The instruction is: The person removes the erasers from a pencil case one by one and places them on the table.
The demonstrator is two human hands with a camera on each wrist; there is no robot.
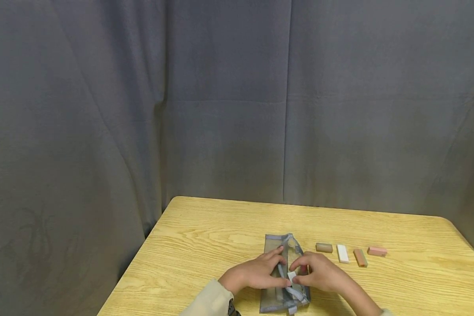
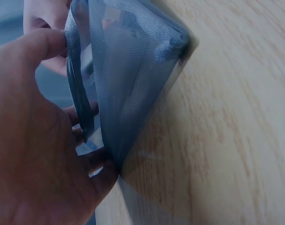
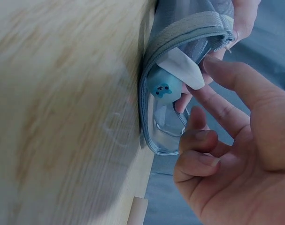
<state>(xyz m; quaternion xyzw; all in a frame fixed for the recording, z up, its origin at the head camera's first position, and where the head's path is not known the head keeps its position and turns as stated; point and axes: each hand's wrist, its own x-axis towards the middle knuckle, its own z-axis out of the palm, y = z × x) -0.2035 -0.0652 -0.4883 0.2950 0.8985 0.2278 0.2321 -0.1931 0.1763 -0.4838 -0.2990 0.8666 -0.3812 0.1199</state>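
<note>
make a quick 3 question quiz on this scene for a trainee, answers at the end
1. How many loose blocks lie on the table to the right of the mesh pouch in the head view?
2. True or false: of those, the pink one is nearest the pouch.
3. Fill in: the right hand pinches a ____ block at the pouch's opening.

Key: 1. Four. 2. False; the brown block is nearest. 3. White.

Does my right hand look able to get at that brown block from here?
Probably yes: the brown block lies uncovered near the right hand, though that hand seems to be pinching a white block at the opening of the mesh pouch.
</note>
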